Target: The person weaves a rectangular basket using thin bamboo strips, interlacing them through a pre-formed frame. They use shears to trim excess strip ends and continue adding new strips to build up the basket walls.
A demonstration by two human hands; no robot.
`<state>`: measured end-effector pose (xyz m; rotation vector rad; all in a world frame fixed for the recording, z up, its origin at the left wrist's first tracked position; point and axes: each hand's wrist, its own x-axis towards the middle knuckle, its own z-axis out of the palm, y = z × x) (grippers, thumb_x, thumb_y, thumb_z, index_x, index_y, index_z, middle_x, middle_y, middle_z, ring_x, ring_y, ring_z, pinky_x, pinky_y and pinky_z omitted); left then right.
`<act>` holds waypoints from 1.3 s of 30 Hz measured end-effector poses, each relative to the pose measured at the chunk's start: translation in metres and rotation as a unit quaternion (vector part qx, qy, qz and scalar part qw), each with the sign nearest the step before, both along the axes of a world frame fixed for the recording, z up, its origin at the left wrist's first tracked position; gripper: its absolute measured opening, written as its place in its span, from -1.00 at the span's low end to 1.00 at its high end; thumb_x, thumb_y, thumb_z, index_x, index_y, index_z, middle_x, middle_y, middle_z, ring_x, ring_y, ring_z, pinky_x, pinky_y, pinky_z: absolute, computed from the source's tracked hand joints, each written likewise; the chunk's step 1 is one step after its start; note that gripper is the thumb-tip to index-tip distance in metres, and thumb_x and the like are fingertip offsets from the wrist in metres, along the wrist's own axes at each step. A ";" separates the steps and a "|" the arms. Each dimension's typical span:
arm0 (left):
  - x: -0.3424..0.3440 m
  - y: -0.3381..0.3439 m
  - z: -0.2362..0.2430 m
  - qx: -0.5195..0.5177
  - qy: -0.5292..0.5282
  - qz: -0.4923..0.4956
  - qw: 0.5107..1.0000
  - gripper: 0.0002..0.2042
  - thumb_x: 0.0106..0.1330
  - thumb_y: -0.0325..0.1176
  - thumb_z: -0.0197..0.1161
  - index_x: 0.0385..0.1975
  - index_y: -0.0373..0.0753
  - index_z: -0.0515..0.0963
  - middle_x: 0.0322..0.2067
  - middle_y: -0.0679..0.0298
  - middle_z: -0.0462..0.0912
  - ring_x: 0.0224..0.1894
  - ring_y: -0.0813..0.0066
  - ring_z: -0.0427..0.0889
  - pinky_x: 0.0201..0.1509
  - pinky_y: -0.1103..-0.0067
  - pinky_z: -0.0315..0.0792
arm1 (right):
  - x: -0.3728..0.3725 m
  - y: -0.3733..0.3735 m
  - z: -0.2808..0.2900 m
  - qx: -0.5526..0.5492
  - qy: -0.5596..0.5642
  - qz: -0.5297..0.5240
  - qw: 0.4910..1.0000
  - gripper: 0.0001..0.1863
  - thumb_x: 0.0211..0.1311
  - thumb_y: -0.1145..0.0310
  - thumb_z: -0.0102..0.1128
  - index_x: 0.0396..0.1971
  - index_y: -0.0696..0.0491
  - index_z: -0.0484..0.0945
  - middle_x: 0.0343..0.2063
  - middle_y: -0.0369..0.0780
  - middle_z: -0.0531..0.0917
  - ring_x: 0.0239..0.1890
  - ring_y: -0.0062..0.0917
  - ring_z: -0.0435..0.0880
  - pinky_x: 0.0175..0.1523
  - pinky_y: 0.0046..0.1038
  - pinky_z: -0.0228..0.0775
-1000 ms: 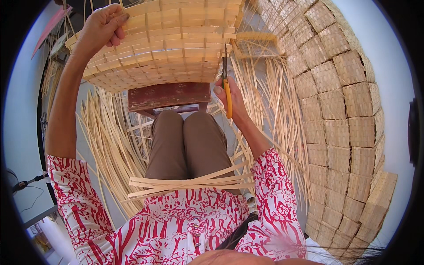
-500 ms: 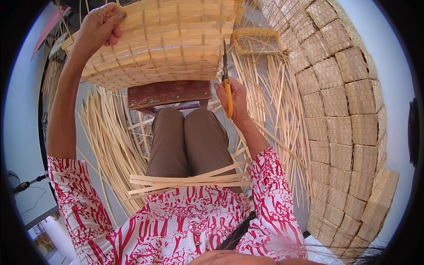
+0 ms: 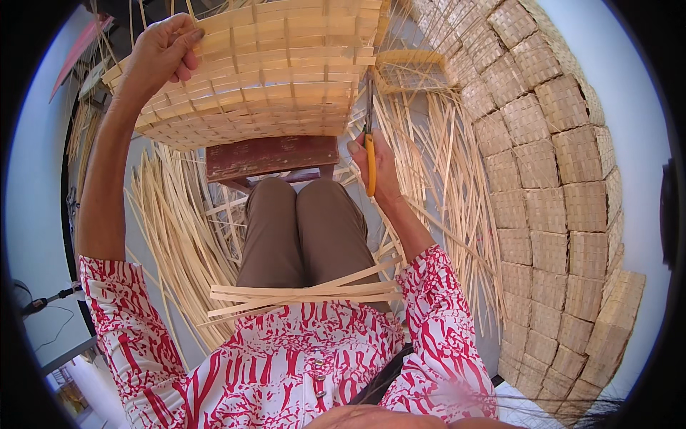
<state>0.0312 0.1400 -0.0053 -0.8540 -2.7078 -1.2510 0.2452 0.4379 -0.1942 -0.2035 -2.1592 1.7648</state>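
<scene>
At the top left, my left hand point(image 3: 164, 53) grips a pale woven bamboo panel point(image 3: 271, 71) by its upper left, fingers curled round a strip. The panel rests over a worn red wooden stool point(image 3: 271, 159) in front of my knees. In my right hand point(image 3: 379, 168) are scissors point(image 3: 370, 161) with yellow handles, their dark blades pointing up beside the panel's right edge, near the protruding strip ends. Several loose flat strips point(image 3: 304, 291) lie across my lap.
Long pale strips point(image 3: 175, 236) lie in heaps on the grey floor either side of me. Stacked woven boxes point(image 3: 564, 214) line the right beside a pale wall. A yellow woven frame point(image 3: 414, 57) sits behind the scissors. A dark jointed fitting point(image 3: 39, 304) is at the far left.
Compared with half a second ago, both hands, the scissors and the panel sit very slightly lower in view. Both grips look the same.
</scene>
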 end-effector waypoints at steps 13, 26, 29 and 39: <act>0.008 0.000 0.004 -0.007 -0.003 0.003 1.000 -0.77 0.50 -0.19 0.16 -0.35 -0.19 0.51 -0.65 0.39 0.57 -0.68 0.78 0.49 -0.64 0.76 0.33 | -0.032 0.004 0.023 0.049 0.012 0.020 0.999 -0.68 0.31 0.21 0.27 -0.36 0.16 0.43 -0.52 -0.19 0.47 -0.43 -0.48 0.42 -0.26 -0.45 0.35; 0.011 0.002 0.004 -0.009 0.005 0.006 1.000 -0.76 0.51 -0.19 0.15 -0.37 -0.19 0.50 -0.66 0.40 0.55 -0.69 0.78 0.48 -0.65 0.76 0.32 | -0.028 -0.002 0.015 -0.045 0.020 0.034 0.998 -0.77 0.34 0.27 0.25 -0.41 0.09 0.47 -0.59 -0.43 0.38 -0.51 -0.77 0.29 -0.42 -0.59 0.21; 0.009 0.001 0.002 -0.005 0.006 -0.001 1.000 -0.76 0.51 -0.18 0.16 -0.37 -0.19 0.50 -0.66 0.40 0.55 -0.69 0.78 0.48 -0.65 0.76 0.32 | -0.024 -0.003 0.016 -0.050 0.024 0.035 0.998 -0.79 0.31 0.34 0.22 -0.44 0.16 0.50 -0.62 -0.40 0.42 -0.50 -0.74 0.31 -0.40 -0.57 0.26; 0.010 0.000 0.004 -0.006 -0.010 -0.005 1.000 -0.77 0.50 -0.21 0.15 -0.37 -0.20 0.49 -0.67 0.39 0.56 -0.70 0.78 0.48 -0.66 0.77 0.31 | -0.022 -0.007 0.020 -0.025 0.066 0.033 0.997 -0.73 0.31 0.48 0.19 -0.60 0.03 0.38 -0.63 -0.52 0.31 -0.53 -0.84 0.20 -0.48 -0.63 0.04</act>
